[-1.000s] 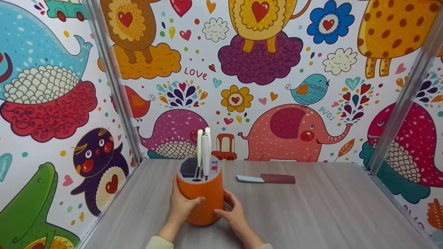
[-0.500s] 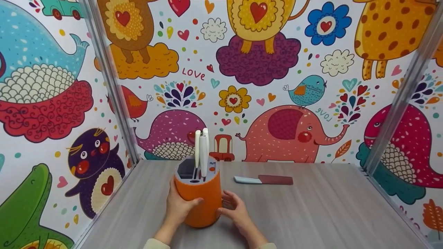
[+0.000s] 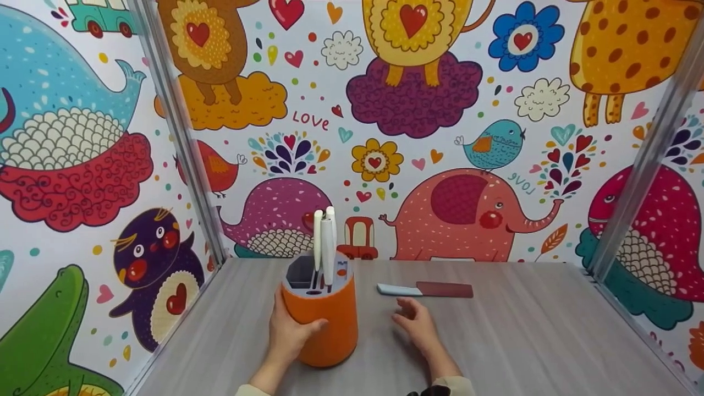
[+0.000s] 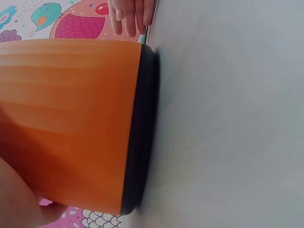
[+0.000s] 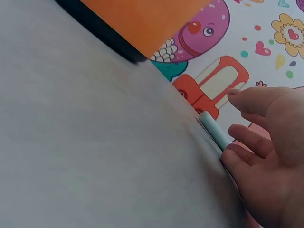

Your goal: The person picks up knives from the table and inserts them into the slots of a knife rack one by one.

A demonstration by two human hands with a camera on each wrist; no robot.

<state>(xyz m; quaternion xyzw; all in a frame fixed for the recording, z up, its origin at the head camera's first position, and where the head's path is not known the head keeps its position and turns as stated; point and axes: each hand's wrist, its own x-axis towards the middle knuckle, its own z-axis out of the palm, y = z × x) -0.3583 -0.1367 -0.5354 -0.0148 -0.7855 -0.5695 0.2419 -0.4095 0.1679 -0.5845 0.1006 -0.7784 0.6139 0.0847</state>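
Observation:
An orange knife block [image 3: 329, 330] with a grey top and dark base stands upright on the table. Several white-handled tools [image 3: 325, 242] stick up out of its slots. My left hand [image 3: 289, 333] grips the block's left side, thumb across the front and the other fingers hidden behind it. To the right of the block, my right hand [image 3: 419, 324] is apart from it with relaxed fingers, holding nothing. Just beyond those fingertips lies a kitchen knife [image 3: 444, 289] with a reddish-brown blade and pale handle. In the right wrist view, the pale handle [image 5: 214, 130] shows close by the fingers.
The grey wood-grain table [image 3: 528, 341] extends to the right of the hands. Metal posts [image 3: 621, 159] stand at the back corners, and printed cartoon panels [image 3: 429, 148] wall in the back and sides.
My right hand has left the block's side and moved right and forward toward the knife. My left hand stays on the block, which has barely shifted.

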